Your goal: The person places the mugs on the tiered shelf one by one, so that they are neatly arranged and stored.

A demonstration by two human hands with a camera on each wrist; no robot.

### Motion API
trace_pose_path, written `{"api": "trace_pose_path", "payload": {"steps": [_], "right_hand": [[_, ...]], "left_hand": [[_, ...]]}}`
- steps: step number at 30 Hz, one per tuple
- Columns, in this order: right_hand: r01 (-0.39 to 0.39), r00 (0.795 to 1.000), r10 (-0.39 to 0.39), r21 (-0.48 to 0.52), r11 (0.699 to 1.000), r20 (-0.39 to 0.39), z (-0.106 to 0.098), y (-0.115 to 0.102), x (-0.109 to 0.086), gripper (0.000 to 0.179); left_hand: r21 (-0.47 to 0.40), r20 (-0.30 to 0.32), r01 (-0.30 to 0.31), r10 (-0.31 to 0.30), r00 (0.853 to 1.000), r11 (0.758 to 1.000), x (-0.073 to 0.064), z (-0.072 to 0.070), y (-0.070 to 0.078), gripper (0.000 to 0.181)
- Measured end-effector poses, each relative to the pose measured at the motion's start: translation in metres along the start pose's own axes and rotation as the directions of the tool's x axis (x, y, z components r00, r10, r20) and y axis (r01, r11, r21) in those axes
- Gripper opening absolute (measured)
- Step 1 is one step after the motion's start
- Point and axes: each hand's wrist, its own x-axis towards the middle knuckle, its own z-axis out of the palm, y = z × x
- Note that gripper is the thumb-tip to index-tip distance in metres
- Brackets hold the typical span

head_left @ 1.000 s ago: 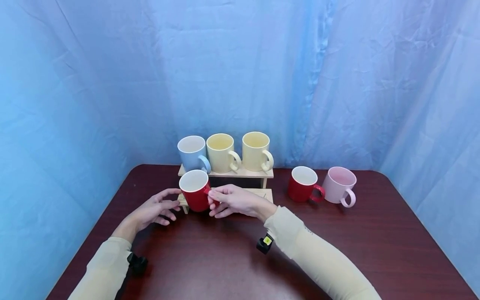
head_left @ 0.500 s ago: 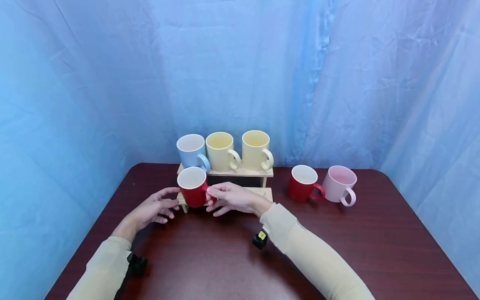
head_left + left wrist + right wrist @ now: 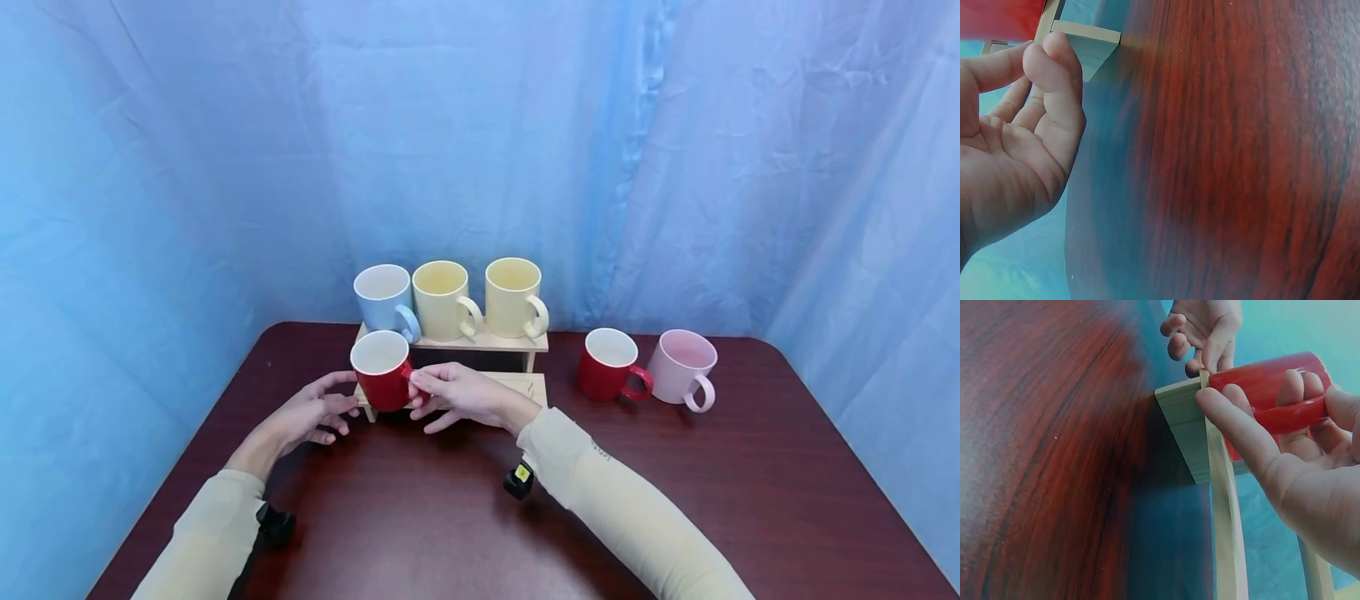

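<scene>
A red mug (image 3: 382, 388) with a white inside stands upright at the left end of the lower step of a wooden two-step rack (image 3: 517, 382). My right hand (image 3: 472, 395) grips its handle; in the right wrist view, fingers pass through the handle and the base meets the board. Beside the mug, my left hand (image 3: 306, 413) has loosely bent fingers at the left end of that step, apparently touching the board's edge, and holds nothing. On the upper step sit a light blue mug (image 3: 381, 298) and two pale yellow mugs (image 3: 437, 302), handles facing right.
Right of the rack, a second red mug (image 3: 600, 375) and a pink mug (image 3: 670, 371) stand close together on the dark red wooden table (image 3: 420, 508). Blue curtains (image 3: 480, 150) hang behind the table and at both sides.
My right hand has moved the red mug slightly left and back, onto the lower step's left end. My left hand has barely moved, and the other mugs stay put.
</scene>
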Motion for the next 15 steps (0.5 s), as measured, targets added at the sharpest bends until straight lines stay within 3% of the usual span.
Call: {"api": "trace_pose_path", "payload": {"steps": [15], "right_hand": [[0.017, 0.993, -0.023, -0.050, 0.999, -0.115, -0.004, 0.000, -0.014, 0.036]], "left_hand": [[-0.011, -0.008, 0.017, -0.018, 1.000, 1.000, -0.001, 0.000, 0.000, 0.056]]}}
